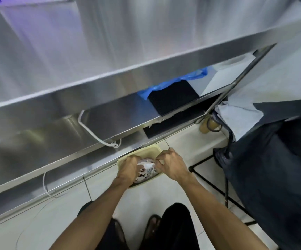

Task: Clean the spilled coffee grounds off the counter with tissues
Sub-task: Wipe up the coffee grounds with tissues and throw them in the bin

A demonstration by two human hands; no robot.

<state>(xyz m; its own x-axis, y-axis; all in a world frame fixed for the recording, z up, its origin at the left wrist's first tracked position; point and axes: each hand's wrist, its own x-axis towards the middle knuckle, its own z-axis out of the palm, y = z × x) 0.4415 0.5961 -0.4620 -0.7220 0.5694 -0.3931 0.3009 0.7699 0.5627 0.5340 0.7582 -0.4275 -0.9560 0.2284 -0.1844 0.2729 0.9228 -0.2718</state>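
Over the bin (147, 148), left hand (128, 168) and right hand (173, 165) grip crumpled tissues (147, 166) lying between them.

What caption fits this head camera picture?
Left hand and right hand grip crumpled tissues at a yellow bin below the steel counter.

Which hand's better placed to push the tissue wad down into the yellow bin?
Left, probably. The left hand sits over the crumpled tissues inside the yellow bin, fingers curled into them; the right hand only pinches their edge.
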